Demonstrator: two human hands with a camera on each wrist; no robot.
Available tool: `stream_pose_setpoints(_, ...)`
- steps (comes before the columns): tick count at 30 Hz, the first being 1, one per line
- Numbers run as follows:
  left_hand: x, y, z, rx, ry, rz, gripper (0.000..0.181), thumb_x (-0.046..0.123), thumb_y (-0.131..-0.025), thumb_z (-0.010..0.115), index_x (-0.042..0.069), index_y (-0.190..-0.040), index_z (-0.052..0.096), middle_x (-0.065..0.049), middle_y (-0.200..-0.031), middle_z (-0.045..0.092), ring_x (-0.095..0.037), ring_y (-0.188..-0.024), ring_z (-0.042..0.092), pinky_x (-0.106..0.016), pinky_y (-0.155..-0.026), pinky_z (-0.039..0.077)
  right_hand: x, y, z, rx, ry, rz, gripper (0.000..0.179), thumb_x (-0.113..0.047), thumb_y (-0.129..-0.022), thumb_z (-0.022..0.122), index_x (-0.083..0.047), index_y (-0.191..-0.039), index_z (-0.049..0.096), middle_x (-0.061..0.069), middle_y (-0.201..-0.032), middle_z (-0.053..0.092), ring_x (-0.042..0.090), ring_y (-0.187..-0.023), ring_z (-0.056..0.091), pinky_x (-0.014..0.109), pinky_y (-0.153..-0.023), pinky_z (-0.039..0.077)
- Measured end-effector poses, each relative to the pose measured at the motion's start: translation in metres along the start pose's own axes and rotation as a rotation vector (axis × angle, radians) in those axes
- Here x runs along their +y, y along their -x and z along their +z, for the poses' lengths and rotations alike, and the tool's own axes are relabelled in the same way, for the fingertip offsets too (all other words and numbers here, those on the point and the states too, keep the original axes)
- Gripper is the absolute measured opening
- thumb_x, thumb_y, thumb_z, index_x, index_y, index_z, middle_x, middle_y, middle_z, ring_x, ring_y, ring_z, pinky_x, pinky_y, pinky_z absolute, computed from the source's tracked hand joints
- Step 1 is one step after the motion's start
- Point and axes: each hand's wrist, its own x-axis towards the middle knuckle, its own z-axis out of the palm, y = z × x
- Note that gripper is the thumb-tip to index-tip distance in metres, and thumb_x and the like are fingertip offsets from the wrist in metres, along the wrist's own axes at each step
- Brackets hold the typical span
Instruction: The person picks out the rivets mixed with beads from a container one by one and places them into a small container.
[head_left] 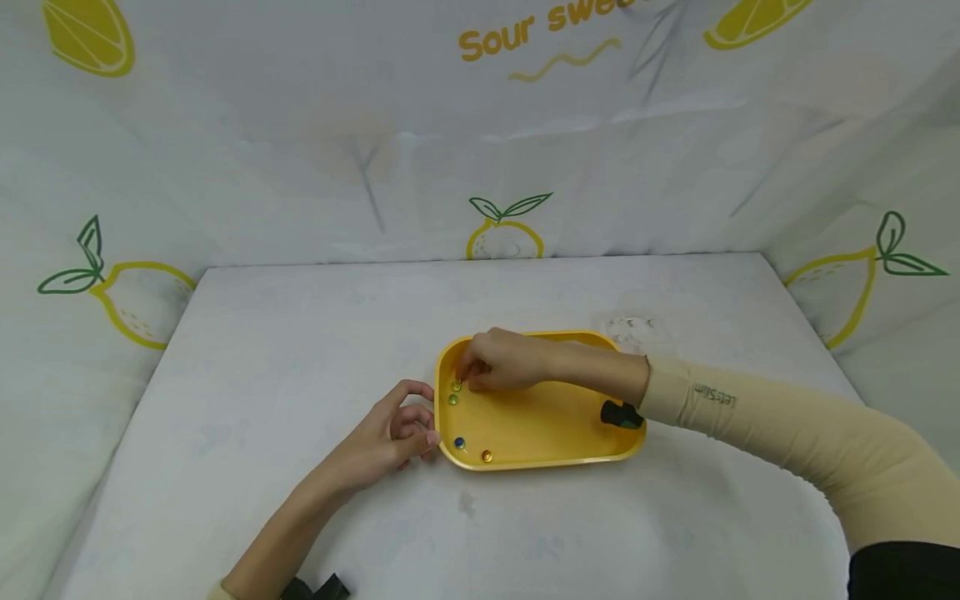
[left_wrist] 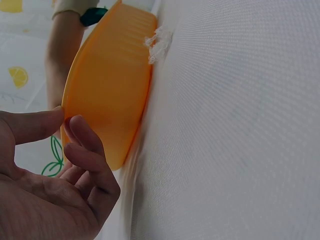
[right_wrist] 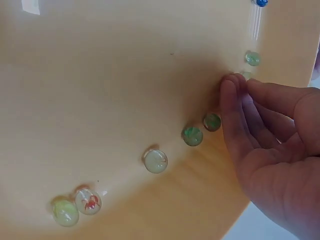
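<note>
A shallow yellow tray [head_left: 555,425] lies on the white cloth. My right hand [head_left: 510,360] reaches inside its left end, fingertips down by the wall. In the right wrist view, the thumb and fingertips of that hand pinch a pale green marble [right_wrist: 246,75], mostly hidden. A green marble [head_left: 453,399] and a blue marble [head_left: 460,443] lie nearby along the left wall. An amber marble [head_left: 487,456] lies by the near wall. At the tray's left end, my left hand [head_left: 382,437] holds the rim with bent fingers; the left wrist view shows fingertips against its outer side.
Further marbles line another wall in the right wrist view: a clear one [right_wrist: 155,161], a red-patterned one [right_wrist: 88,201] and a yellowish one [right_wrist: 65,213]. A transparent piece [head_left: 632,329] lies behind the tray. Lemon-printed cloth [head_left: 300,167] hangs around the table.
</note>
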Motion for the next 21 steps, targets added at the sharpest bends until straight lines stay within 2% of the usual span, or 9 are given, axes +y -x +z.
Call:
stream_pose_setpoints(9, 0.0009, 0.0007, 0.0000, 0.007, -0.003, -0.007, 0.054, 0.010, -0.101, 0.068, 0.004, -0.144, 0.037, -0.007, -0.100, 0.064, -0.016, -0.081, 0.062, -0.023, -0.060, 0.043, 0.0038, -0.0050, 0.0062, 0.008, -0.068, -0.028, 0.016, 0.000, -0.099, 0.070, -0.003, -0.109, 0.082, 0.007, -0.105, 0.082, 0.005, -0.089, 0.070, 0.020, -0.085, 0.060)
stream_pose_setpoints(21, 0.0013, 0.0011, 0.0000, 0.002, 0.002, -0.004, 0.054, 0.011, -0.101, 0.068, 0.004, -0.145, 0.037, -0.007, -0.100, 0.064, -0.015, -0.081, 0.063, -0.023, -0.059, 0.043, 0.0041, -0.0085, 0.0098, -0.034, -0.154, -0.049, 0.011, -0.001, -0.095, 0.079, -0.002, -0.106, 0.082, 0.006, -0.095, 0.082, 0.002, -0.083, 0.071, 0.018, -0.082, 0.060)
